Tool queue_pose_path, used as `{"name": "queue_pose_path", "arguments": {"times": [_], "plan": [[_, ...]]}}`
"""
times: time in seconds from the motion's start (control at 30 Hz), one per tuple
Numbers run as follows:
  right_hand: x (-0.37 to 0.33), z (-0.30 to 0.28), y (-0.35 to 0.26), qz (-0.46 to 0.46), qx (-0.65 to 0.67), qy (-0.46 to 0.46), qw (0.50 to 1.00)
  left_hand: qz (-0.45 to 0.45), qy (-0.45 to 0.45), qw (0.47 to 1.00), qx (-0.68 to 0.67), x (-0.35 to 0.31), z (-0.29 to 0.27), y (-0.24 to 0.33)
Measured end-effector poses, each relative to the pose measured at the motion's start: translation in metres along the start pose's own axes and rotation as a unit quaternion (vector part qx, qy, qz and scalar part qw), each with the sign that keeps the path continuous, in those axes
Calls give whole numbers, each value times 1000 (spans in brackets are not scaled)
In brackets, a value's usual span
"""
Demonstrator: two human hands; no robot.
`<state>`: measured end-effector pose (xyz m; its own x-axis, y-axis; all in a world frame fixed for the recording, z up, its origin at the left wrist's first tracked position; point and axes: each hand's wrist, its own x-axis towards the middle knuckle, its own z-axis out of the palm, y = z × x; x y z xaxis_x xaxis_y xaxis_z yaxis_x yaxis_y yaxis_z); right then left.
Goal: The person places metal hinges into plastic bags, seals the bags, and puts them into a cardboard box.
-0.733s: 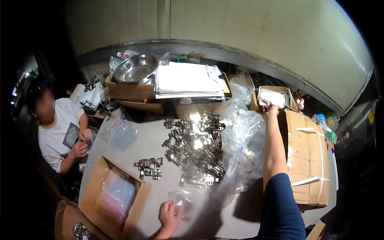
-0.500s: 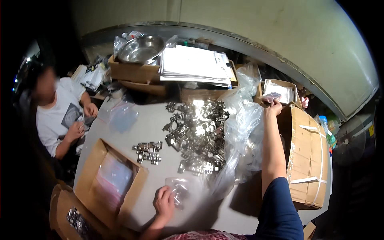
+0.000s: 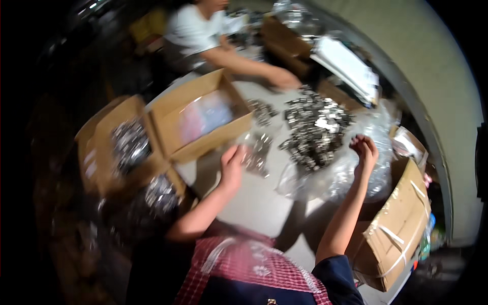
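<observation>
My left hand pinches the edge of a clear plastic bag over the table. Metallic glints show in or through the bag, but blur hides which. My right hand is raised with curled fingers at the right side of a big heap of shiny metal hinges, above a crumpled clear plastic sheet. Whatever its fingertips hold, if anything, is too small to make out. A smaller group of hinges lies beyond the bag.
An open carton at left holds flat plastic bags; another carton beside it holds bagged metal pieces. At right stands a large strapped carton. Across the table a co-worker's hand reaches beside the heap. Stacked papers lie behind.
The view has swung left. My right hand has come back from the small box at the far right to the heap's side. My left hand has lifted the bag; the co-worker's arm has stretched out.
</observation>
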<state>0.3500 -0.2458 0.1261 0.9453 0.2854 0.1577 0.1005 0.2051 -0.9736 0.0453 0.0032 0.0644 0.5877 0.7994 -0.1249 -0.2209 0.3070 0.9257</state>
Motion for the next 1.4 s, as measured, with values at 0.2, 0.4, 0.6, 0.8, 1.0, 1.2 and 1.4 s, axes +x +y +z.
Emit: {"name": "queue_pose_path", "arguments": {"times": [0.2,0.4,0.6,0.8,1.0,1.2,1.4], "plan": [[-109,-72,128,-122,-518,-156,832,170,3,985,20,-38,-58,114],[-134,-128,159,35,-434,-52,899,354,174,919,19,-51,-162,204],[-112,-84,143,20,-686,-30,727,363,230,903,-4,-75,-166,201],[-78,-51,140,-38,-706,-23,707,244,37,956,157,-61,-117,39],[-71,-76,132,32,-643,-23,765,67,-223,966,117,-79,-100,-37],[-117,-63,70,157,-386,-9,909,97,-183,911,356,-20,-101,-48],[-169,-10,46,218,-195,-106,950,395,-100,802,437,92,-16,47]]}}
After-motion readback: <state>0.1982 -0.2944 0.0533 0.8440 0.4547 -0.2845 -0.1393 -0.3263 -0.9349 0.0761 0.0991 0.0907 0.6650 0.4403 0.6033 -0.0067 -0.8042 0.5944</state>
